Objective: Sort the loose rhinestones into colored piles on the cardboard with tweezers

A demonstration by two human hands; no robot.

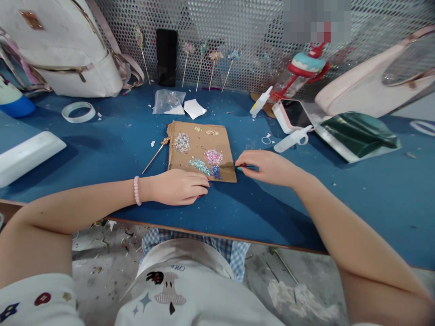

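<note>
— How is the scene lit?
— Even, bright light is cast from above; soft shadows are thrown under both forearms onto the blue felt-covered table [102, 154].
— And the sharpness?
— The middle is rendered crisply. Strong bending is seen at the edges, and a blurred patch is laid over the perforated metal screen [238, 27].

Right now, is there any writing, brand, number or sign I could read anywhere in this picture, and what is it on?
"ON": all that can be made out of small letters on the white shirt, just above its cartoon print; the rest is too small to read.
Badge on the white backpack: too blurred to read.
Glue bottles, bags, phones: no legible text.
Top patch on the mesh wall: blurred out.
</note>
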